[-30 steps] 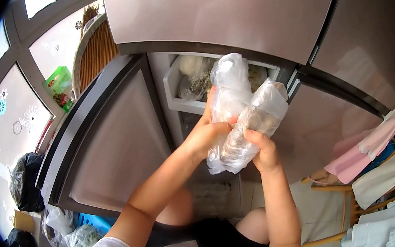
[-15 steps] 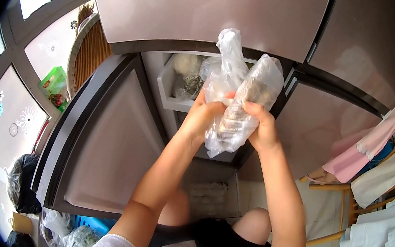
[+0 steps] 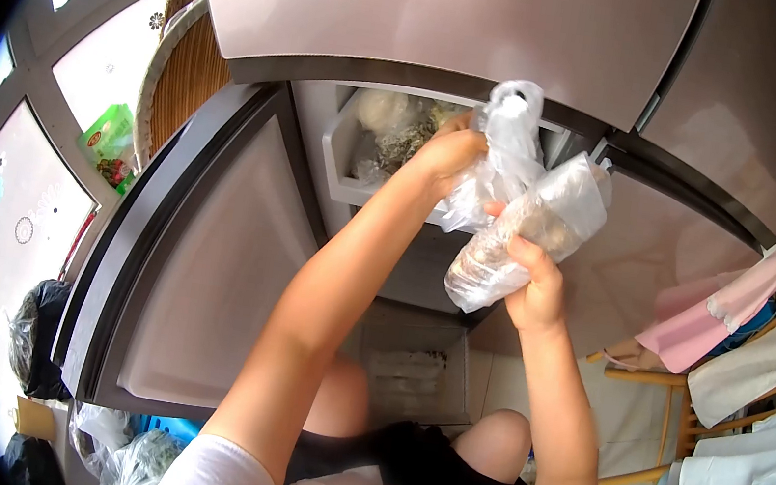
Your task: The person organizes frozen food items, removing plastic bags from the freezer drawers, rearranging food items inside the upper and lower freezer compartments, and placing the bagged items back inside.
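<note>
My right hand (image 3: 537, 288) is closed around a long bundle in clear plastic wrap (image 3: 533, 233), its thumb on top. The bundle is pale and brownish inside and tilts up to the right. Against its upper left side is a crumpled whitish plastic bag (image 3: 507, 155), its twisted top pointing up. My left hand (image 3: 452, 157) is at the front of the pulled-out freezer drawer (image 3: 345, 162), right beside this bag. Its fingertips are partly hidden, so whether they grip anything does not show. Inside the drawer lie a pale round bag (image 3: 385, 111) and a dark, speckled bagged item (image 3: 406, 146).
The open fridge door (image 3: 216, 268) stands on my left, with plastic bags (image 3: 143, 466) below it. A lower compartment (image 3: 405, 369) is by my knees. At right, a wooden rack (image 3: 700, 425) holds cloths. A woven tray (image 3: 188, 80) leans at the left window.
My left hand has moved off the wrapped bundle, up to the drawer. My right hand has shifted right with the bundle, and the whitish bag has moved right too.
</note>
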Motion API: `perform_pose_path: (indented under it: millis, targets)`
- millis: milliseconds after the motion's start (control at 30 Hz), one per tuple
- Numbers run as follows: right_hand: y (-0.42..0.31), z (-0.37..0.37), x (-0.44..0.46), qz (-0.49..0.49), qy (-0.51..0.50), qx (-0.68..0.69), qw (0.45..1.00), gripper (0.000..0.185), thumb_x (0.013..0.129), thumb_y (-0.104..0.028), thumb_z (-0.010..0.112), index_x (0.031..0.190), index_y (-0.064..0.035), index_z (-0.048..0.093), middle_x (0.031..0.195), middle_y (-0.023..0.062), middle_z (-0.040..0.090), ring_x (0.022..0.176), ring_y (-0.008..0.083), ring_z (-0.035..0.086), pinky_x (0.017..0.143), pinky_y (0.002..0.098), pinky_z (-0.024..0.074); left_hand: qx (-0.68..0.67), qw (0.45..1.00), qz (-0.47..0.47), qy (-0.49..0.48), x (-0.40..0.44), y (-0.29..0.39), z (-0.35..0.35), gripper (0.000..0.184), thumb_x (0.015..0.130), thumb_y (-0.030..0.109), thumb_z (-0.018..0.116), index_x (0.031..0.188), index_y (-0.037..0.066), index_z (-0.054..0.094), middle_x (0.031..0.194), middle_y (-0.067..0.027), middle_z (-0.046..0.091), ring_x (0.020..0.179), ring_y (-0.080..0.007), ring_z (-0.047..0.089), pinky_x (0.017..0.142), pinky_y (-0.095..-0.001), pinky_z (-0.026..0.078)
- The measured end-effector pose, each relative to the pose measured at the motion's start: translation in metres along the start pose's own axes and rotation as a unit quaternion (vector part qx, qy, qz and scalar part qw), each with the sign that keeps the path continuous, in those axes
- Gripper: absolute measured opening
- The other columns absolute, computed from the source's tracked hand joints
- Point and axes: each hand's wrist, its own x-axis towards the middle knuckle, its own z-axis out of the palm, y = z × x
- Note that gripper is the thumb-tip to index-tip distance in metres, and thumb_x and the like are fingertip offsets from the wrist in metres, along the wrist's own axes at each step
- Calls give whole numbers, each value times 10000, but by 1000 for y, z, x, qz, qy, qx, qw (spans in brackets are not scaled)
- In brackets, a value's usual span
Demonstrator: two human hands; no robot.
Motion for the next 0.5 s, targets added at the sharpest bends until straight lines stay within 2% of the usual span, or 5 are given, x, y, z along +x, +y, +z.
perform_pose_path:
  millis: [133, 233, 367, 400, 500]
  targets:
    - [11, 12, -11, -63, 48, 16, 997, 455, 809, -171, 602, 1222, -6, 505, 1174, 139, 580, 1030, 228, 580, 968, 409, 453, 81, 993, 9, 82, 37, -16, -5, 324, 748, -54, 568, 1070, -90, 564, 990, -172, 645, 857, -269, 658, 744, -382, 538]
    - [14, 12, -11, -82, 66, 0, 994, 432, 805, -157, 600, 1202, -4, 526, 1172, 141, 580, 1048, 233, 573, 992, 419, 434, 26, 995, 58, 76, 61, -33, -17, 243, 863, 169, 650, 1046, 12, 617, 947, -97, 656, 793, -198, 661, 666, -345, 558]
    - [10, 7, -10, -62, 65, 22, 996, 395, 806, -167, 602, 1157, 9, 559, 1142, 134, 588, 1078, 245, 556, 1000, 407, 416, -43, 997, 46, 35, 54, -41, -25, 286, 881, 229, 606, 1072, 16, 607, 975, -108, 649, 850, -204, 650, 720, -353, 541]
    - [10, 4, -9, -75, 63, 27, 995, 398, 806, -175, 602, 1155, 12, 559, 1138, 132, 589, 1086, 250, 551, 1011, 408, 406, 28, 996, 59, 56, 20, -24, -1, 435, 894, 255, 588, 1229, -14, 525, 1174, -163, 583, 1085, -262, 582, 877, -389, 494]
    - [7, -1, -5, -85, 57, 60, 993, 370, 799, -177, 622, 1123, -3, 574, 1072, 101, 605, 1017, 213, 565, 912, 367, 449, 108, 982, 82, 128, -29, -21, 9, 662, 853, 207, 638, 1396, -19, 334, 1410, -249, 370, 1285, -350, 413, 1044, -442, 356]
